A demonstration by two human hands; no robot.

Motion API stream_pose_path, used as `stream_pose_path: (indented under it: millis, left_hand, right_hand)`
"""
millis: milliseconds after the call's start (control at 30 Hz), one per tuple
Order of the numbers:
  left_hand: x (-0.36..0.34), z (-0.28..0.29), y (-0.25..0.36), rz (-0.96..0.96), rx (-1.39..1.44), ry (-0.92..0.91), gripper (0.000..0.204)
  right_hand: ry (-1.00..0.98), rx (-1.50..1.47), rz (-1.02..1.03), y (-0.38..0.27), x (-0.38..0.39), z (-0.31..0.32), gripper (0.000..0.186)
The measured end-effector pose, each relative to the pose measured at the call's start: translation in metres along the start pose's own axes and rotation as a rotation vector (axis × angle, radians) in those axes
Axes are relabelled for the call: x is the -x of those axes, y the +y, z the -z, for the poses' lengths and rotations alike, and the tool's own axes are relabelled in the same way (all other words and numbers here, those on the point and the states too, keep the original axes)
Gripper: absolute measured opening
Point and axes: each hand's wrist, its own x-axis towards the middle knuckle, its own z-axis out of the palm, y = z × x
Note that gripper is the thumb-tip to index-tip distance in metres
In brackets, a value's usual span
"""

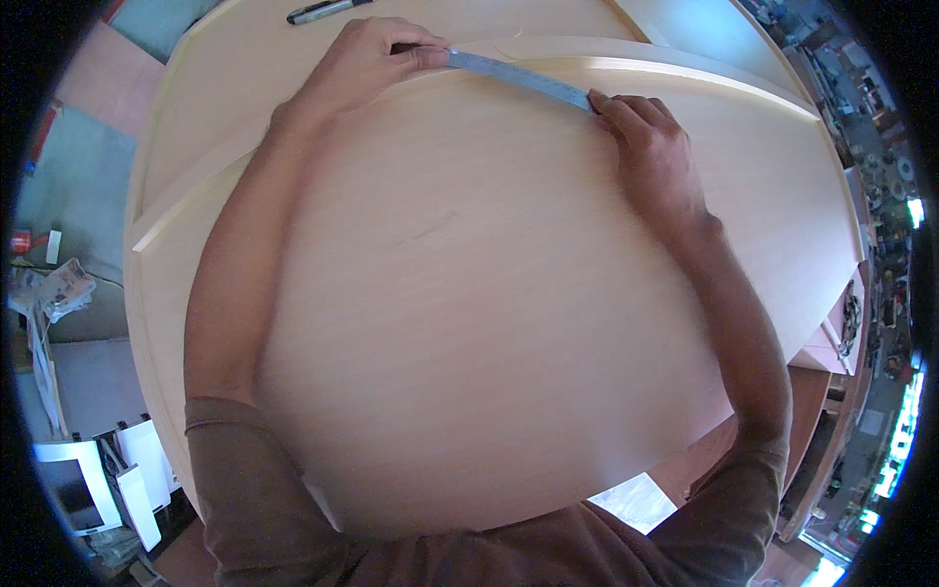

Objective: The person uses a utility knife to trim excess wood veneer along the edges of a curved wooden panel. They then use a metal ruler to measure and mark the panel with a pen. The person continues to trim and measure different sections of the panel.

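Observation:
A steel ruler [518,78] lies slanting across the pale wooden panel [469,274], just in front of a long curved wooden strip [714,78]. My left hand [377,64] grips the ruler's left end between thumb and curled fingers. My right hand [650,147] holds the right end, its fingers bent, with the thumb at the ruler's tip. A dark-and-silver marker pen [323,12] rests on the panel beyond my left hand, at the top edge of the view.
A white-framed monitor [68,489] and papers [64,289] sit low at the left, off the panel. Crowded shelving with small items [890,176] runs along the right. A pink board [831,333] and brown wooden furniture [807,440] lie beyond the panel's right edge.

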Motion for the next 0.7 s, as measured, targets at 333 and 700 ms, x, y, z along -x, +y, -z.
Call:
stream_pose_path:
  millis: [333, 700]
  left_hand:
    - [-0.003, -0.009, 0.002, -0.055, 0.051, 0.112, 0.024]
    - [-0.023, -0.004, 0.001, -0.006, -0.039, 0.142, 0.016]
  right_hand:
    - [0.004, 0.026, -0.008, 0.013, -0.005, -0.007, 0.029]
    - [0.035, 0.081, 0.013, 0.020, -0.026, -0.024, 0.026]
